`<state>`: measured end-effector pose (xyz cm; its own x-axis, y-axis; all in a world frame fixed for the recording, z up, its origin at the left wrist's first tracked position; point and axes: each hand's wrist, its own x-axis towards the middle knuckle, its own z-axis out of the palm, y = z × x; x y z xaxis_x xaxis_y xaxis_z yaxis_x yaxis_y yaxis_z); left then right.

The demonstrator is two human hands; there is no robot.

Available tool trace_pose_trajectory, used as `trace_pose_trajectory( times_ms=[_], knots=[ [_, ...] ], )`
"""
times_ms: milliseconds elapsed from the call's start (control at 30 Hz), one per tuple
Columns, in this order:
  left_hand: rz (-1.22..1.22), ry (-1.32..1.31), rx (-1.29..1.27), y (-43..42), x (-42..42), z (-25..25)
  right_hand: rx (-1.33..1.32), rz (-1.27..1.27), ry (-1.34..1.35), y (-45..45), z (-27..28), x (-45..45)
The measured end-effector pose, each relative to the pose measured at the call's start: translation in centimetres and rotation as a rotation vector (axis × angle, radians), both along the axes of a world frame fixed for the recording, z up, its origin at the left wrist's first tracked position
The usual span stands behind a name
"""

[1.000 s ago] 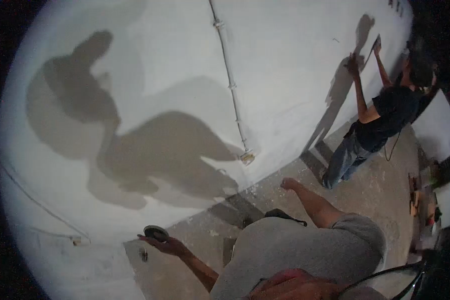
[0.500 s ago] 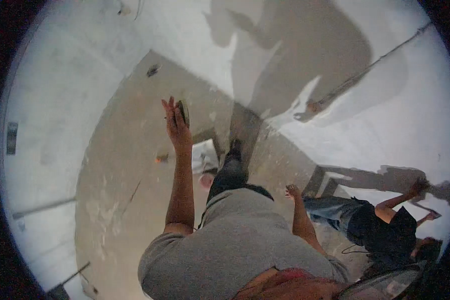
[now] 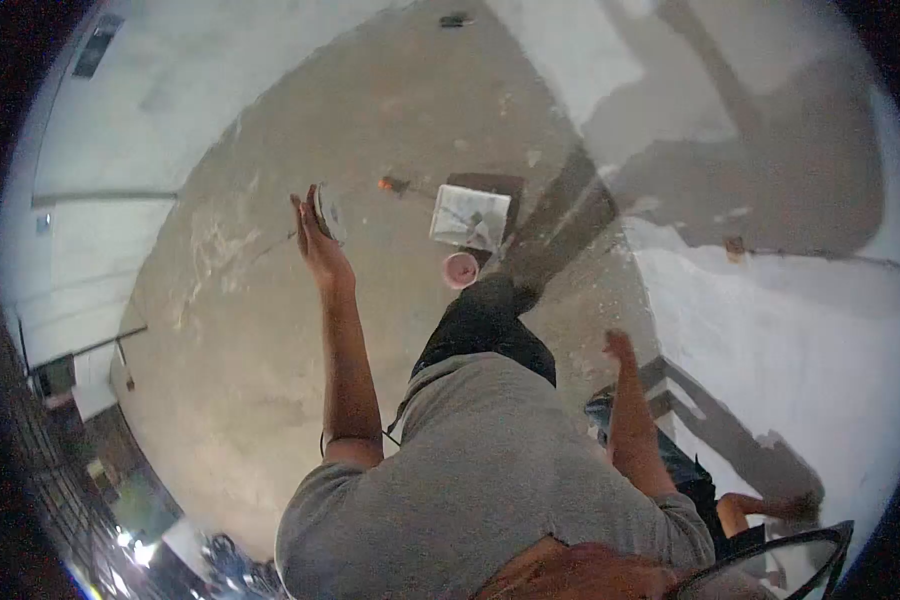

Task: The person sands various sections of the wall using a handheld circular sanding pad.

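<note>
My left hand point(image 3: 322, 245) is held out ahead on the left, fingers long and close together. Against its palm sits a thin, pale, rounded flat object point(image 3: 330, 214), seen nearly edge-on; its exact kind does not show. My right hand point(image 3: 618, 346) is low on the right with its fingers curled, slightly blurred. Whatever it may hold cannot be made out. On the floor ahead of my legs are a white rectangular tray or lid point(image 3: 468, 217) on something dark, and a pink round tub point(image 3: 460, 270).
A small orange-tipped item point(image 3: 387, 184) lies on the bare floor point(image 3: 260, 370). White walls point(image 3: 740, 330) border it. Another person point(image 3: 740, 505) is close by on my right, partly hidden by my arm. A dark object point(image 3: 457, 20) is at the far corner; bright lights and clutter point(image 3: 140, 550) sit lower left.
My view has turned left, so the tray and tub show more fully and the other person less. My left hand still carries the flat object, now showing its paler face.
</note>
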<state>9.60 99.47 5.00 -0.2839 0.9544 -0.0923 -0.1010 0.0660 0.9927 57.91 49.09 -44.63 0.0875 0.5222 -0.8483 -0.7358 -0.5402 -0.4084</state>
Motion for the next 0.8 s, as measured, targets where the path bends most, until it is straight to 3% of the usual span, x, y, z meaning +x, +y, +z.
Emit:
trace_pose_trajectory(
  times_ms=[33, 67, 100, 233, 333, 367, 400, 433, 467, 500, 533, 567, 600, 633, 667, 700, 733, 767, 800],
  knots=[
    [0.032, 0.013, 0.000, -1.0, -1.3, -0.2, -0.184, 0.509, -0.437, 6.5, 3.9, 1.4],
    [0.049, 0.020, 0.011, -1.4, -2.7, -0.7, 0.115, 0.454, -0.556, 8.4, 2.0, 3.0],
    [0.068, 0.023, 0.028, -1.5, -4.0, -1.2, 0.194, 0.267, -0.533, 13.4, 7.0, 2.5],
    [0.128, 0.022, 0.022, -2.7, -9.4, -2.8, 0.023, 0.462, -0.844, 28.3, 16.8, 0.3],
    [0.187, 0.042, 0.004, -3.1, -11.5, -0.5, 0.309, 0.452, -0.861, 32.9, 12.7, -0.8],
    [0.222, 0.033, 0.040, -2.8, -13.6, -1.6, 0.322, 0.295, -0.344, 33.5, 8.2, 0.4],
    [0.195, 0.021, 0.096, -2.2, -16.0, -4.3, 0.393, 0.422, -0.810, 34.2, 7.2, -1.8],
    [0.164, 0.014, 0.152, -1.6, -18.2, -5.8, 0.201, 0.654, -0.933, 34.7, 10.1, -5.2],
    [0.187, 0.011, 0.183, -1.0, -19.6, -5.7, 0.792, 0.790, -1.014, 33.7, 4.4, -4.9],
    [0.226, -0.036, 0.183, -0.4, -20.3, -5.7, 0.347, 1.051, -1.178, 32.9, 0.9, -5.8],
    [0.261, -0.087, 0.183, 0.0, -21.5, -5.6, 0.685, 0.713, -1.309, 30.4, -5.2, -8.7],
    [0.279, -0.094, 0.209, 0.0, -23.6, -5.6, 0.759, 1.076, -1.186, 29.2, -3.2, -9.0],
    [0.243, -0.095, 0.198, 0.0, -25.9, -5.7, 0.792, 1.078, -1.201, 29.1, -1.7, -11.5],
    [0.206, -0.092, 0.189, 0.1, -28.5, -5.9, 0.305, 1.582, -1.231, 28.8, -0.8, -14.9],
    [0.222, -0.086, 0.219, 0.2, -31.1, -6.2, 0.388, 1.431, -1.148, 27.3, -0.9, -17.4],
    [0.286, -0.068, 0.152, 0.4, -33.9, -6.3, 0.946, 1.659, -1.968, 26.6, -1.5, -18.0],
    [0.350, -0.054, 0.082, 0.9, -37.0, -6.2, 0.601, 1.582, -1.309, 26.1, 0.0, -22.2],
    [0.365, -0.051, 0.090, 0.4, -39.9, -6.0, 0.619, 1.588, -1.311, 25.9, 1.9, -22.2],
    [0.383, -0.064, 0.111, 0.0, -42.8, -5.9, 0.300, 1.504, -1.184, 27.2, 2.1, -25.9]
  ],
)
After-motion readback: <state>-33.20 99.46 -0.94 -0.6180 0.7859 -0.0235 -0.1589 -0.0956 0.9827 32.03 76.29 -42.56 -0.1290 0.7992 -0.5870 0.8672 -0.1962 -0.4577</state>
